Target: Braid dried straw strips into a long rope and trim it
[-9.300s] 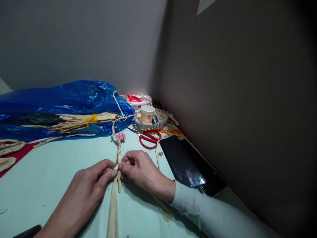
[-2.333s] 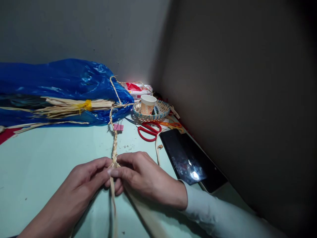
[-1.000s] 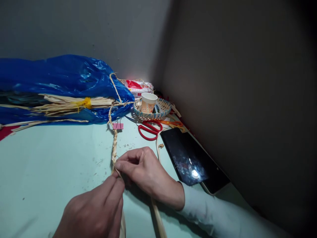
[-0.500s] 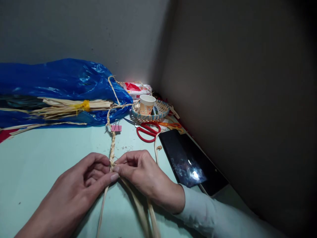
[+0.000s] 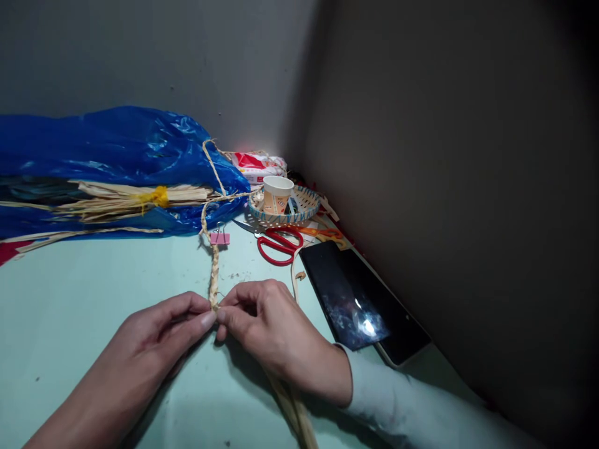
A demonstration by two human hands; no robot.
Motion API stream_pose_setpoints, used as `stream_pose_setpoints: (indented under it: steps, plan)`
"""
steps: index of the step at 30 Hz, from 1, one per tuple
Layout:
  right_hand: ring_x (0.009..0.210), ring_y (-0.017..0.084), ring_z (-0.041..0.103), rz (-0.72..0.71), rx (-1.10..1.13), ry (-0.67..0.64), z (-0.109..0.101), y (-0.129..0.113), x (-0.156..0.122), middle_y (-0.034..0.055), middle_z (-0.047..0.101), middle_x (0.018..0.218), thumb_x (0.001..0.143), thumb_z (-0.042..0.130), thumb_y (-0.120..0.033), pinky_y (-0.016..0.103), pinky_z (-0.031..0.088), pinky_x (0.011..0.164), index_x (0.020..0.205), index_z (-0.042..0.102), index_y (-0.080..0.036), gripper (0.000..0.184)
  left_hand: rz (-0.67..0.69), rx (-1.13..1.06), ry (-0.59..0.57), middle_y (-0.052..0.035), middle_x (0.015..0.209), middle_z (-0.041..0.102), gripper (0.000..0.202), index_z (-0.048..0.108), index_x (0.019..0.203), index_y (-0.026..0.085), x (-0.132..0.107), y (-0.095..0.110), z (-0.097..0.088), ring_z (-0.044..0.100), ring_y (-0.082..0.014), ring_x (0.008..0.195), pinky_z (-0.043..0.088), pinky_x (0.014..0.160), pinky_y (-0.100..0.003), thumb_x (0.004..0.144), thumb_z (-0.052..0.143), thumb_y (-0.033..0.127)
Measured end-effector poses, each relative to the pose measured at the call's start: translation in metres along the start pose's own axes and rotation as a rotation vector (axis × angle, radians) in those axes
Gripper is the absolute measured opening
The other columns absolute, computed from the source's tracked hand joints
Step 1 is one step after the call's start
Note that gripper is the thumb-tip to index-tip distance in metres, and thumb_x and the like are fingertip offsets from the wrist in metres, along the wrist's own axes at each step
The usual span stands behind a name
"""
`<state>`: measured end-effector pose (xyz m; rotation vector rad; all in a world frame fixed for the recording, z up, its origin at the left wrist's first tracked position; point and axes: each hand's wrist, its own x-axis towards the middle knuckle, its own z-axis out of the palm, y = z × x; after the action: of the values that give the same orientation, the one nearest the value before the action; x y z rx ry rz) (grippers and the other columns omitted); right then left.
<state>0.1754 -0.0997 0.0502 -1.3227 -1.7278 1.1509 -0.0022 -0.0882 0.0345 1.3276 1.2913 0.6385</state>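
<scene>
Best, probably, to keep the narrow straw-coloured braid of flat plant fibre (image 5: pixel 214 274) taut against the pink rectangular binder clip (image 5: pixel 219 239), tightening each fold evenly before easing either pinch. Runs from that clip toward the wearer, ending clamped in bare left hand (image 5: pixel 156 333) and bare right hand (image 5: pixel 276 330), with fingertips close together. Trailing below the clip, to its right: loose pale strands (image 5: pixel 296 411).

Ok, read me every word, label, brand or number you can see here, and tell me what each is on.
No text can be read.
Paper cup: printed marks, too small to read.
Red-and-white packet: printing, too small and blurred to read.
</scene>
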Motion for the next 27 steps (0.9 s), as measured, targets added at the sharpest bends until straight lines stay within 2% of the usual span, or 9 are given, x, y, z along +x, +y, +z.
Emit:
stream_pose_setpoints:
  steps: [2,4,9,14,21,23,27]
  plan:
    - [0.061,0.01,0.054,-0.041,-0.109,0.0,-0.002,-0.002,-0.002,0.0015,0.068,0.066,0.089,0.055,-0.018,0.022,0.034,0.059,0.075,0.072,-0.014,0.022,0.021,0.096,0.05,0.0006,0.069,0.062,0.028,0.065,0.068,0.024,0.0,0.006,0.002,0.056,-0.0206,0.076,0.041,0.064,-0.028,0.072,0.068,0.052]
    - [0.061,0.011,0.053,-0.069,-0.262,-0.011,-0.005,-0.006,-0.005,0.0033,0.069,0.069,0.089,0.053,-0.017,0.023,0.032,0.058,0.079,0.072,-0.015,0.022,-0.019,0.131,0.088,0.0003,0.067,0.063,0.028,0.065,0.066,0.025,0.0,0.009,0.004,0.057,-0.0231,0.078,0.041,0.065,-0.03,0.067,0.069,0.053]
    - [0.053,0.012,0.043,-0.161,-0.629,0.015,-0.008,-0.013,-0.013,0.0043,0.064,0.064,0.088,0.052,-0.019,0.029,0.022,0.053,0.071,0.064,-0.016,0.021,-0.076,0.064,0.073,0.001,0.068,0.064,0.028,0.067,0.067,0.023,-0.001,0.007,0.005,0.056,-0.0205,0.073,0.04,0.064,-0.029,0.068,0.069,0.05]
    - [0.059,0.018,0.051,-0.318,-0.869,0.05,0.001,-0.018,-0.022,0.0053,0.063,0.072,0.081,0.053,-0.01,0.032,0.024,0.052,0.081,0.061,-0.015,0.009,-0.09,0.028,0.095,0.0031,0.06,0.06,0.026,0.063,0.063,0.022,0.0,0.008,0.009,0.054,-0.0192,0.068,0.039,0.062,-0.028,0.065,0.071,0.047]
    - [0.055,0.018,0.05,-0.569,-1.096,0.183,0.026,-0.012,-0.028,0.006,0.056,0.069,0.077,0.051,-0.003,0.029,0.031,0.042,0.082,0.056,-0.011,0.011,-0.095,0.031,0.112,0.0006,0.062,0.066,0.022,0.063,0.061,0.022,-0.002,0.013,0.012,0.057,-0.0203,0.067,0.044,0.063,-0.029,0.06,0.071,0.042]
    - [0.052,0.018,0.049,-0.597,-1.125,0.243,0.031,-0.01,-0.028,0.006,0.055,0.066,0.079,0.047,-0.002,0.028,0.032,0.039,0.08,0.055,-0.011,0.012,-0.114,-0.003,0.095,0.0005,0.063,0.067,0.019,0.064,0.063,0.022,-0.002,0.01,0.011,0.059,-0.0205,0.067,0.045,0.063,-0.029,0.063,0.072,0.04]
    - [0.045,0.017,0.046,-0.721,-1.114,0.356,0.039,-0.007,-0.028,0.0057,0.053,0.059,0.08,0.041,-0.003,0.027,0.027,0.033,0.074,0.055,-0.012,0.017,-0.104,-0.042,0.055,0.0013,0.065,0.067,0.018,0.066,0.066,0.022,0.001,0.003,0.008,0.06,-0.0184,0.067,0.046,0.063,-0.027,0.072,0.07,0.038]
